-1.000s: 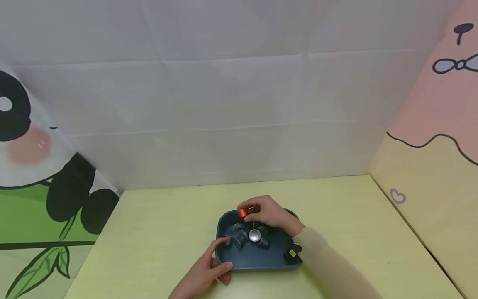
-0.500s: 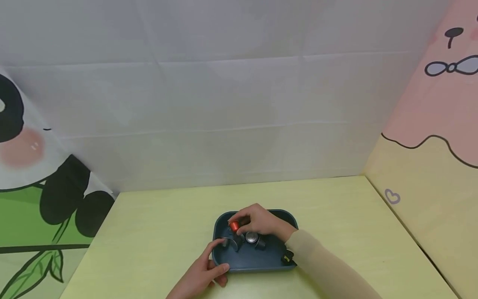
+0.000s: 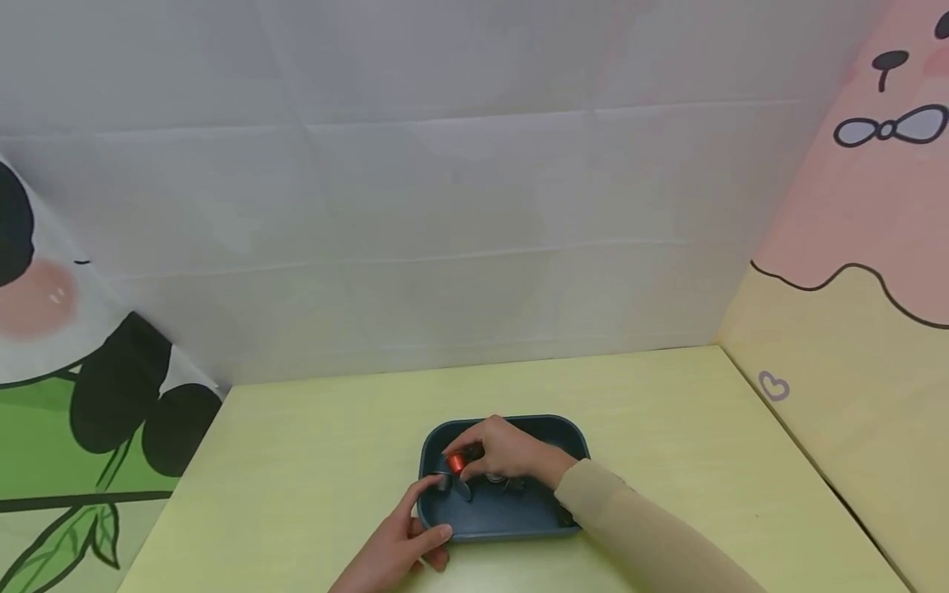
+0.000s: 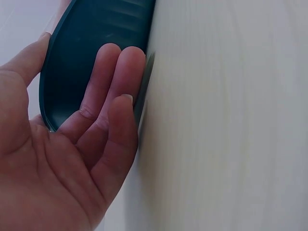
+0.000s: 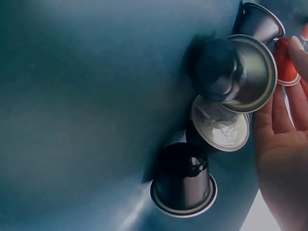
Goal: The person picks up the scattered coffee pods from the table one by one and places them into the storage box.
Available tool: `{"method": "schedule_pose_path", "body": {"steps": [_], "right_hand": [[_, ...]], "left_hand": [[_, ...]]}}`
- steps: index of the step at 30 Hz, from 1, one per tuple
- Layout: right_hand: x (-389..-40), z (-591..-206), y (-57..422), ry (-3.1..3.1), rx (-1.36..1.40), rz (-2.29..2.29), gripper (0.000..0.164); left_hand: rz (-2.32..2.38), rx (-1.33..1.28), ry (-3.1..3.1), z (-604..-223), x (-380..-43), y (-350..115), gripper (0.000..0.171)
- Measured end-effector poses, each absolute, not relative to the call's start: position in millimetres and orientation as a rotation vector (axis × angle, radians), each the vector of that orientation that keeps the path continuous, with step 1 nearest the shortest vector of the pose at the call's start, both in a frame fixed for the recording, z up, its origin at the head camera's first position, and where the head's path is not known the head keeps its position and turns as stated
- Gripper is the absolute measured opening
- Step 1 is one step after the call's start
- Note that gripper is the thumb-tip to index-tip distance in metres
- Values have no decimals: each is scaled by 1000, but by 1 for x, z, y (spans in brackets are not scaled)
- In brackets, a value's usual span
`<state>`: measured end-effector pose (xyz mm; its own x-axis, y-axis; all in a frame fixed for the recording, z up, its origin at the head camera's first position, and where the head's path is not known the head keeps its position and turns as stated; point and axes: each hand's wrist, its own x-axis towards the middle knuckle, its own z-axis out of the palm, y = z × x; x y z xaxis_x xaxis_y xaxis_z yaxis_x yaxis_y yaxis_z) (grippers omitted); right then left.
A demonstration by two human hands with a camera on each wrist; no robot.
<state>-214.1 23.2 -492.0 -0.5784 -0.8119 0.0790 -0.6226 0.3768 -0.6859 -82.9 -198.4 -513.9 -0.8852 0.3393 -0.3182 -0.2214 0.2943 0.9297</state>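
A red coffee capsule [image 3: 455,463] is pinched between the thumb and fingers of my right hand [image 3: 504,449], low over the left part of a dark blue tray [image 3: 511,523]. In the right wrist view the red capsule shows at the far right, beside a dark coffee capsule [image 5: 257,21]. Several more dark capsules lie in the tray there, one with its silvery lid [image 5: 222,130] facing up. My left hand [image 3: 396,543] grips the tray's near left corner, thumb at the rim. In the left wrist view its other fingers [image 4: 127,72] lie along the tray's outer wall.
The tray stands on a pale yellow table [image 3: 319,445]. Behind the table rises a white sheet [image 3: 445,206]. Cartoon-printed panels flank it: a green and white one [image 3: 44,436] at the left, a pink and cream one [image 3: 830,329] at the right.
My right hand has moved left and toward me with the red capsule, down among the dark capsules, and now covers several of them. The left hand keeps its grip on the tray.
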Motion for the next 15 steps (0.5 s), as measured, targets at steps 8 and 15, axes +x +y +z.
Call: {"method": "schedule_pose_path", "body": {"steps": [8, 15], "right_hand": [[-212, -492, 24, 2380, -1194, -1022, 36], [-211, -493, 25, 2324, -1140, -1111, 32]], "left_hand": [[1640, 139, 2106, -515, -82, -199, 68], [1643, 145, 2105, -515, -81, -199, 67]]}}
